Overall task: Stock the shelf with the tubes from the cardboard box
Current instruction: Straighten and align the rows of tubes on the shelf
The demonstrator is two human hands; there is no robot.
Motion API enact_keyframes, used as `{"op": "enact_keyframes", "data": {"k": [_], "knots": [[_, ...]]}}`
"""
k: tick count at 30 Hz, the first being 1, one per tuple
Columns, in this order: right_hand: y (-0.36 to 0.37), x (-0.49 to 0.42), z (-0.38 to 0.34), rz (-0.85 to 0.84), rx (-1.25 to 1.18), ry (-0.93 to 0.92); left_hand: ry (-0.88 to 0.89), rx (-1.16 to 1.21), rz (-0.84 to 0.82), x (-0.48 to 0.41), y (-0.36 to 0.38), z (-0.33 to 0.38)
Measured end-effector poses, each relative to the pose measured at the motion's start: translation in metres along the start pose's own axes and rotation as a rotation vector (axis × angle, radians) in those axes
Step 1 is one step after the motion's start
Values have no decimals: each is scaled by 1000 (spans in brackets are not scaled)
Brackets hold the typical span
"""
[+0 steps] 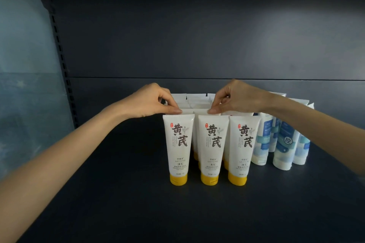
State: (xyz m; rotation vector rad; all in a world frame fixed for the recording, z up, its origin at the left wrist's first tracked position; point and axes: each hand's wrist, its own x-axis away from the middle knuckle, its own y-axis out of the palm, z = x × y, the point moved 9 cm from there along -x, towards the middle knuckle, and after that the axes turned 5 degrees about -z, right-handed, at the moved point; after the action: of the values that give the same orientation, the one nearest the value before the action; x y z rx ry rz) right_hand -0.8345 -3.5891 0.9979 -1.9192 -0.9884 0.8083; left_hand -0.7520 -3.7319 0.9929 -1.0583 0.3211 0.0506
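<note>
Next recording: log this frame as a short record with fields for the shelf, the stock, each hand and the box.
surface: dark metal shelf
front row: three white tubes with yellow caps, standing cap-down, side by side
behind: more rows of the same, only crimped tops showing
right of them: blue-and-white tubes, upright
left hand: pinches a crimped top just behind the front-left tube
right hand: pinches a top just behind the front-middle tube
cardboard box: not in view
</note>
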Motion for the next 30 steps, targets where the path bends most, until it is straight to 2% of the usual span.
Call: {"op": "enact_keyframes", "data": {"k": [6, 13, 17, 22, 30], "knots": [[-6, 4, 2, 8, -49, 15, 13, 33, 0, -3, -3, 4], [-89, 25, 27, 337, -54, 52, 81, 38, 66, -30, -23, 32], [-124, 45, 59, 404, -73, 76, 119, -3, 11, -63, -9, 59], [-141, 54, 103, 373, -61, 96, 121, -47, -48, -112, 15, 84], [-141, 39, 170, 191, -39, 73, 12, -262, -88, -184, 37, 87]]}}
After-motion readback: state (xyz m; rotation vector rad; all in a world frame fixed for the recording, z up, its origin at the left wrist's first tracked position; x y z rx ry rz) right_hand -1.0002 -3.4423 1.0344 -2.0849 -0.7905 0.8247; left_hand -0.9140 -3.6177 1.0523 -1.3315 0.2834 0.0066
